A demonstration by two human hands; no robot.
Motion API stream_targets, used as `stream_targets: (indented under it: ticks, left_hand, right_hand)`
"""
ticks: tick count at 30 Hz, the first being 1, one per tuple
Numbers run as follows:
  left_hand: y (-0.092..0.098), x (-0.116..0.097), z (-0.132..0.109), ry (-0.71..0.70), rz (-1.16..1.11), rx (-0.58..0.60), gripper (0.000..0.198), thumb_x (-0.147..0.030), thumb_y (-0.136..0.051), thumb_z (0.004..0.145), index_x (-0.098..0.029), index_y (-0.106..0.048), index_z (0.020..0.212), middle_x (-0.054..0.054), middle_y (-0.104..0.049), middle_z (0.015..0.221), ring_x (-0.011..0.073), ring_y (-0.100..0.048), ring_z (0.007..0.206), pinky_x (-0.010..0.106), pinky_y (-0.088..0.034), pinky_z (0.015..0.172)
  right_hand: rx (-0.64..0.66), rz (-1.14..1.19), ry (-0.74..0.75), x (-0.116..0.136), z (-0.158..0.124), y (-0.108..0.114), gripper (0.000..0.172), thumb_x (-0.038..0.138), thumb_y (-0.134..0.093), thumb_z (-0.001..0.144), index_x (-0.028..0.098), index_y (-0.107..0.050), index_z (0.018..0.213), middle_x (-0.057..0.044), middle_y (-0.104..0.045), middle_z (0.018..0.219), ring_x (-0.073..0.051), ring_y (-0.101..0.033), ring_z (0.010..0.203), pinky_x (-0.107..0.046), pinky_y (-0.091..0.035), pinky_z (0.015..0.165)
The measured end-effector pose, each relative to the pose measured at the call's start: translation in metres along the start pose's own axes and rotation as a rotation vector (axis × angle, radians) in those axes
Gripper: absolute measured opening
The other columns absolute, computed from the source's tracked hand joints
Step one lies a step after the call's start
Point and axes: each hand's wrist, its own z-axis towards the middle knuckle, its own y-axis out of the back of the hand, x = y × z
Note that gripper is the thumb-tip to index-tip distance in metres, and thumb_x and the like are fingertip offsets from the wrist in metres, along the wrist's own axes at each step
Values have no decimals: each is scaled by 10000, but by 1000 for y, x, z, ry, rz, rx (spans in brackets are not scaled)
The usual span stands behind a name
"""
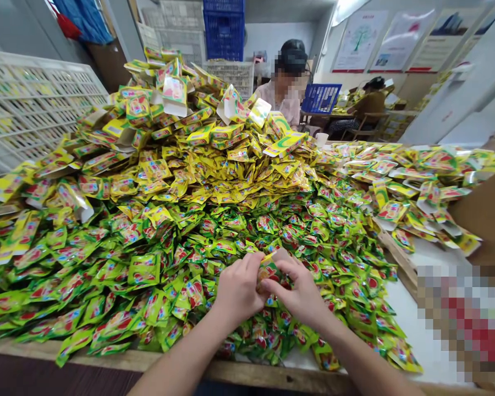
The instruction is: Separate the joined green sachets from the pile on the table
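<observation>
A box (268,271) is held above the green packets (145,269), pinched by the curled left hand (240,283) and by the thumb and fingers of the right hand (300,287). It is best gripped lightly at its edges, so that it is not crushed.

Indoor, fairly bright overall. White lamp (348,10) at top, blown out. Glare streaks on posters (412,36); small shiny highlights on sachets (144,269), dark shadow in gaps between them. Floor (58,374) at lower left dim. Wide-angle stretch at edges, crate (33,110) skewed. Far background soft. Mosaic (470,324) covers part of lower right, also the face of a person (286,110).
</observation>
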Motion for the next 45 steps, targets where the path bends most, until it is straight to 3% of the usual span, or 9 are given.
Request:
stream_targets:
  ticks: [7, 14, 20, 26, 28, 31, 34, 40, 45]
  left_hand:
    - [17, -3, 9, 174, -450, -120, 544, -435, -613, 785, -211, -399, 1232, 99, -591, 1096, 243, -592, 990, 393, -488, 837]
    - [7, -3, 4, 357, -949, -111, 272, -433, -477, 889, -227, -418, 1056, 5, -602, 818, 136, -601, 693, 261, -492, 637]
    - [8, -7, 0, 297, -869, -262, 266, -441, -484, 875, -230, -444, 1031, 9, -592, 857, 135, -600, 690, 260, -486, 633]
    - [17, 1, 2, 158, -725, -12, 380, -389, -498, 870, -220, -410, 1198, 28, -621, 889, 145, -596, 687, 274, -479, 636]
    - [19, 3, 4, 157, -699, -75, 433, -379, -513, 860, -217, -378, 1238, 40, -605, 945, 131, -583, 678, 276, -483, 643]
    - [21, 4, 8, 208, -677, -251, 408, -341, -545, 842, -219, -399, 1202, 39, -589, 968, 113, -570, 674, 267, -482, 651]
    - [24, 5, 10, 261, -686, -441, 339, -315, -554, 836, -213, -429, 1134, 17, -581, 893, 105, -556, 663, 253, -476, 646]
    - [24, 12, 12, 273, -708, -657, 256, -274, -562, 836, -202, -460, 1059, -17, -545, 771, 93, -530, 639, 216, -459, 621]
    - [20, 19, 14, 275, -697, -689, 204, -236, -568, 826, -197, -483, 1007, -30, -532, 718, 84, -522, 605, 194, -444, 588]
  right_hand:
    - [-96, 536, -201, 2, 8, 8, 261, 416, -672, 750, 194, -691, 885, -61, -726, 856, -225, -660, 814, -358, -528, 779]
    - [-6, 431, -103, 8, -1, 3, 236, 400, -572, 843, 200, -680, 908, -64, -715, 873, -197, -647, 777, -342, -541, 744]
    - [-465, 275, 70, -4, 2, 9, 507, 347, -783, 642, 250, -610, 1109, -78, -656, 1073, -232, -639, 904, -388, -538, 795]
    - [202, 398, -272, -14, 31, 57, 437, 457, -780, 602, 173, -688, 921, -55, -725, 788, -193, -663, 643, -309, -543, 566]
    - [-39, 300, -273, -20, 50, 93, 406, 407, -810, 568, 175, -697, 881, -54, -719, 760, -212, -663, 654, -316, -523, 557]
    - [-912, 165, -162, -25, 83, 150, 452, 319, -767, 638, 145, -648, 1038, -137, -684, 992, -275, -658, 874, -368, -499, 683]
    - [-1265, 63, -85, -23, 106, 172, 556, 251, -628, 776, 94, -458, 1281, -223, -475, 1310, -295, -501, 1171, -409, -382, 922]
    - [-420, -176, 402, -4, 111, 43, 136, 193, -566, 817, 219, -695, 852, -48, -709, 847, -198, -641, 807, -336, -480, 757]
    - [306, -716, 500, 17, 118, -47, 318, 79, -574, 781, 176, -645, 1076, -115, -678, 1098, -263, -572, 1073, -380, -418, 886]
